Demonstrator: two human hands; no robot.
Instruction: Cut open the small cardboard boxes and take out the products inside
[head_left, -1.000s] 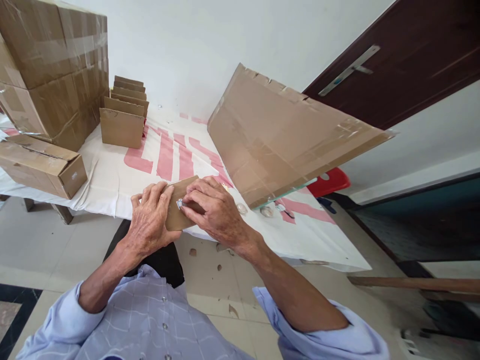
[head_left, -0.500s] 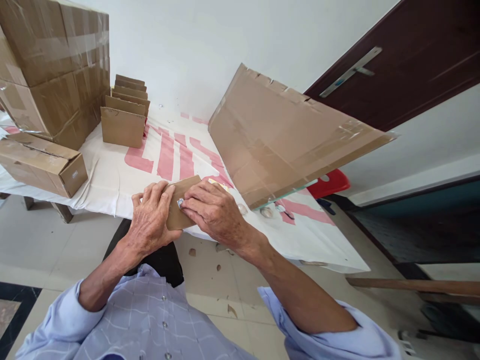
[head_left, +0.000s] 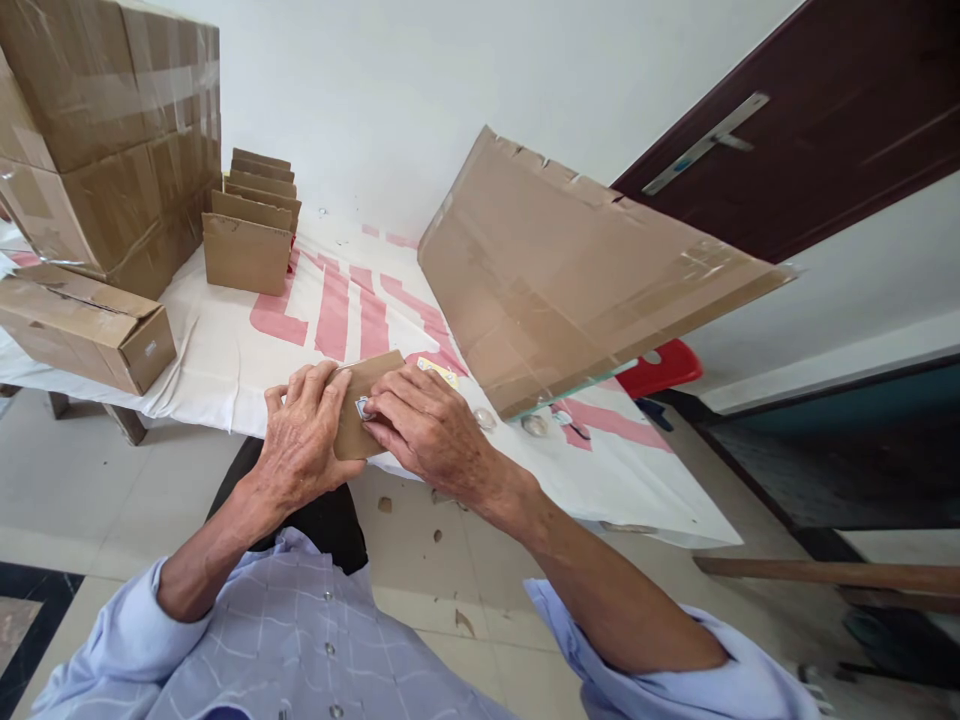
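Observation:
A small piece of brown cardboard (head_left: 358,425) lies at the table's front edge; whether it is a flat panel or a folded box I cannot tell. My left hand (head_left: 304,430) is closed on its left side, fingers over the top edge and thumb along the lower edge. A small white-and-blue sticker (head_left: 361,407) shows on the cardboard's face. The curled fingertips of my right hand (head_left: 424,420) pinch at the sticker's right edge and hide part of the cardboard. Just beyond the right hand lies a yellow sheet with small labels (head_left: 439,372), partly covered.
Small cardboard pieces (head_left: 247,252) stand in a row at the back left, near large stacked cartons (head_left: 112,130) and a long box (head_left: 86,325). A big cardboard sheet (head_left: 555,270) leans at the right. Tape rolls (head_left: 534,426) lie on the white cloth (head_left: 637,490).
My right hand has shifted slightly to the right, so more of the yellow label sheet shows. The left hand and the cardboard stay in place.

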